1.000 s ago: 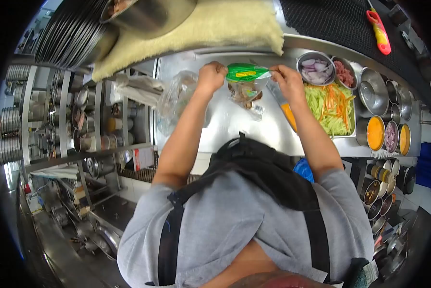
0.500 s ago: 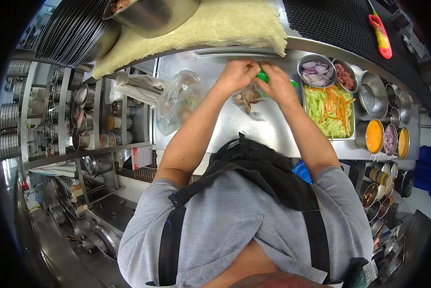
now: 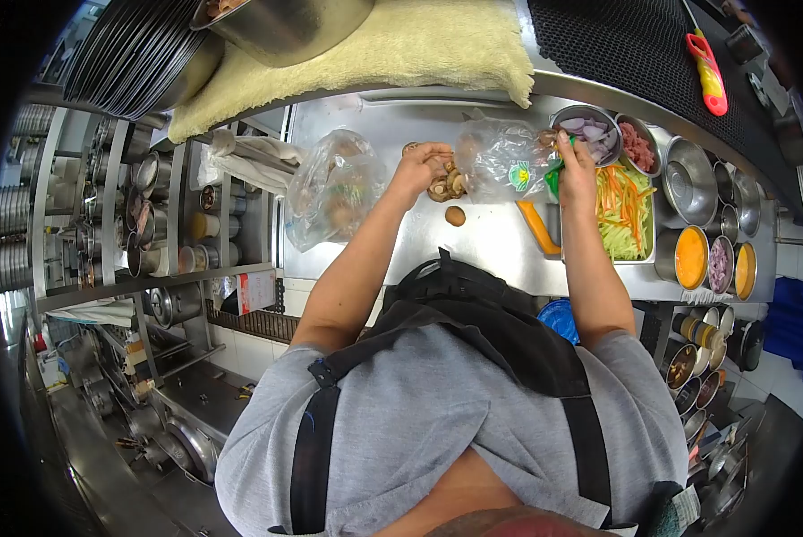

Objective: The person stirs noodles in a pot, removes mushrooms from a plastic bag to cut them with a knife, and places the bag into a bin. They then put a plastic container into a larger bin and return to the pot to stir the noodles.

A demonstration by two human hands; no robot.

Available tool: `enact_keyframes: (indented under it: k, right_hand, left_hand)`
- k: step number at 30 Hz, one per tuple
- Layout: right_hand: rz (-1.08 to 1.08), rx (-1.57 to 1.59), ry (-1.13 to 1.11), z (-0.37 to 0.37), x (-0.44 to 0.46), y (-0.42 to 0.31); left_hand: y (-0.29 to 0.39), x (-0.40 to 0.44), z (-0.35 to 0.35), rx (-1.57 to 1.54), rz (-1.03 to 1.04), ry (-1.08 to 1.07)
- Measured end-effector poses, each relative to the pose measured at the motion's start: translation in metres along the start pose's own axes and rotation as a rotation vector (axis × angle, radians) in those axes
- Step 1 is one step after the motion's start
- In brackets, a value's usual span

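My right hand (image 3: pixel 575 172) is closed on the end of a clear plastic bag (image 3: pixel 495 159) with green print, holding it stretched out sideways above the steel counter. Brown mushrooms (image 3: pixel 448 185) lie in a small pile at the bag's left end. My left hand (image 3: pixel 422 168) reaches over the pile, its fingers loosely bent and touching the mushrooms; part of the pile is hidden by it. A single mushroom (image 3: pixel 455 216) sits apart, closer to my body.
A second clear bag (image 3: pixel 334 192) rests on the left. To the right stand a tray of shredded vegetables (image 3: pixel 623 210), a bowl of sliced onion (image 3: pixel 589 130) and a bowl of raw meat (image 3: pixel 636 146). A long orange object (image 3: pixel 537 228) lies beside the tray.
Both hands were together at the bag's green top. Now my right hand has moved right with the bag, my left hand slightly left and down, and mushrooms lie loose on the counter.
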State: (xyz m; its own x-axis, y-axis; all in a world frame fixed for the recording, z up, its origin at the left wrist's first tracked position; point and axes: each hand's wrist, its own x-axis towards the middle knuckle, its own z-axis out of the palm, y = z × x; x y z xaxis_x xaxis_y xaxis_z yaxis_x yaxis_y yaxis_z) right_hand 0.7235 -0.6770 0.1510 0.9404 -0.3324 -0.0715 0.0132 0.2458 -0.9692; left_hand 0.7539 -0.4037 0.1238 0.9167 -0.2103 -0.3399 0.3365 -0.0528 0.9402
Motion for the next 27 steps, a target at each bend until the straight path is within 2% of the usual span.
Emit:
enact_keyframes:
  k: [1,2,3,5,9,11,13,15,19,21,22,24,26,27]
  right_hand:
    - [0.093,0.188,-0.029,0.005,-0.007,0.001]
    - [0.109,0.236,-0.034,0.013,-0.016,-0.006]
    - [0.11,0.235,-0.035,0.017,-0.022,-0.007]
    - [0.175,0.292,-0.047,0.024,-0.031,-0.009]
    - [0.208,0.299,-0.035,0.033,-0.045,-0.013]
    - [0.224,0.301,-0.043,0.03,-0.046,-0.01]
    - [0.228,0.305,-0.007,0.03,-0.049,-0.01]
    - [0.233,0.312,-0.01,0.03,-0.05,-0.006]
    - [0.226,0.345,-0.01,0.032,-0.051,-0.002]
    - [0.217,0.344,0.005,0.026,-0.052,0.005]
    - [0.212,0.347,0.01,0.025,-0.051,0.009]
    - [0.214,0.325,-0.013,0.028,-0.056,0.004]
    - [0.221,0.31,-0.004,0.034,-0.061,0.003]
    - [0.237,0.316,0.009,0.035,-0.061,0.004]
  left_hand:
    - [0.005,-0.001,0.001,-0.121,-0.051,-0.089]
    - [0.011,-0.003,0.002,-0.241,-0.102,-0.18]
    - [0.014,-0.006,0.003,-0.242,-0.102,-0.18]
    - [0.02,-0.015,0.004,-0.537,-0.073,-0.426]
    - [0.039,-0.028,0.001,-0.322,0.003,-0.306]
    - [0.051,-0.033,-0.012,-0.053,0.173,-0.003]
    - [0.061,-0.045,-0.018,0.001,0.225,0.002]
    - [0.072,-0.059,-0.018,0.16,0.083,-0.216]
    - [0.059,-0.061,-0.021,0.136,0.079,-0.196]
    - [0.06,-0.066,-0.026,-0.135,0.003,-0.335]
    - [0.057,-0.067,-0.026,-0.139,0.003,-0.318]
    - [0.053,-0.069,-0.025,-0.304,0.115,-0.413]
    - [0.055,-0.071,-0.019,-0.52,0.106,-0.45]
    - [0.061,-0.073,-0.015,-0.48,0.087,-0.451]
